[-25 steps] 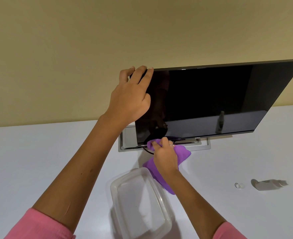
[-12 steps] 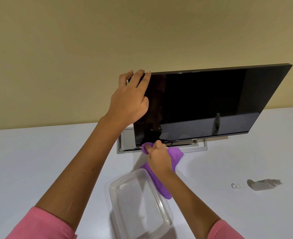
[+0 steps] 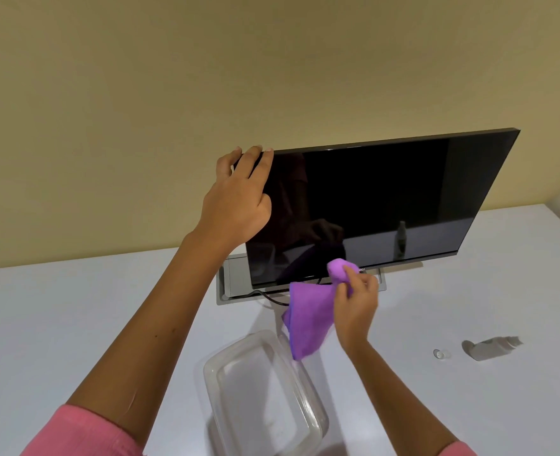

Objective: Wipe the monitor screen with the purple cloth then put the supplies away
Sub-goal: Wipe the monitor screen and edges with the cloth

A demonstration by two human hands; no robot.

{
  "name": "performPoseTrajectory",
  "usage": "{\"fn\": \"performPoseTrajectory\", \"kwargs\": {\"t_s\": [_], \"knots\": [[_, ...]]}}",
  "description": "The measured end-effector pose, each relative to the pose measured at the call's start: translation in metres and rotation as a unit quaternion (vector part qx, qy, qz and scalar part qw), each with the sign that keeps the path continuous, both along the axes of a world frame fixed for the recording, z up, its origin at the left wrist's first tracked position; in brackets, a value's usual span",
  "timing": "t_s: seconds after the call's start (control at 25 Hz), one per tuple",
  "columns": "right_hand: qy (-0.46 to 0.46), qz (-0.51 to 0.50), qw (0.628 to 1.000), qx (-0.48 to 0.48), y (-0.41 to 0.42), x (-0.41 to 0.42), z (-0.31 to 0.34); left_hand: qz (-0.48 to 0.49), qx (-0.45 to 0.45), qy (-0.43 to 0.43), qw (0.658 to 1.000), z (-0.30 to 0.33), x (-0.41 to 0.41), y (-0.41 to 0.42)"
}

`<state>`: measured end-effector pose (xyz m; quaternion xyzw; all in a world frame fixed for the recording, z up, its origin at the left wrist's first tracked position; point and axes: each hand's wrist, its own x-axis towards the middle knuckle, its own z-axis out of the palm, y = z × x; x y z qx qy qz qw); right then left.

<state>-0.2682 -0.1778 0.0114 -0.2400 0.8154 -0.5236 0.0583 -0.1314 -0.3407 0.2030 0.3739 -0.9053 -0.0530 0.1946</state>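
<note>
A black monitor (image 3: 387,199) stands tilted back on a grey stand (image 3: 232,284) on the white table. My left hand (image 3: 239,199) grips the monitor's top left corner, fingers over the top edge. My right hand (image 3: 357,304) holds the purple cloth (image 3: 308,317) bunched against the bottom bezel near the middle of the screen; the rest of the cloth hangs down toward the table. A clear plastic container (image 3: 265,390) sits open on the table just below the cloth. A small spray bottle (image 3: 492,347) lies on its side at the right, with its clear cap (image 3: 440,353) beside it.
The white table (image 3: 58,324) runs up to a beige wall (image 3: 173,93). A black cable (image 3: 272,299) curls out from under the monitor by the stand. The table's right edge shows at the far right.
My right hand has slid the cloth to the right along the monitor's bottom edge, from the lower left corner toward the middle. My left hand still holds the top left corner.
</note>
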Motion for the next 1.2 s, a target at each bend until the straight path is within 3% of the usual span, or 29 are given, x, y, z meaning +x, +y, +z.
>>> {"fn": "performPoseTrajectory", "kwargs": {"t_s": [0.08,0.24,0.4,0.52,0.64,0.76,0.96,1.2], "knots": [[0.008,-0.028,0.999,0.014,0.0,-0.018,0.002,-0.002,-0.002,0.002,1.0,-0.001,0.001,0.0],[0.059,0.051,0.994,0.077,-0.013,-0.019,-0.001,0.001,0.002,-0.002,1.0,-0.001,0.0,-0.001],[0.043,0.081,0.99,0.11,-0.024,0.003,-0.003,0.001,0.005,-0.004,1.0,-0.001,0.0,0.0],[0.02,0.166,0.975,0.146,-0.033,0.025,-0.005,0.004,0.01,-0.002,1.0,-0.001,0.0,0.002],[0.061,0.272,0.94,0.196,-0.042,0.046,0.0,0.004,0.002,-0.002,1.0,-0.001,0.0,0.001],[0.025,0.286,0.945,0.154,-0.043,0.058,0.008,0.001,-0.004,0.0,1.0,-0.002,-0.001,0.002],[-0.13,0.191,0.973,-0.019,-0.022,0.048,0.037,-0.01,-0.017,-0.01,1.0,-0.009,-0.002,0.001],[-0.269,0.154,0.943,-0.123,0.017,0.002,0.084,0.014,-0.055,0.066,0.996,-0.038,0.003,0.033]]}}
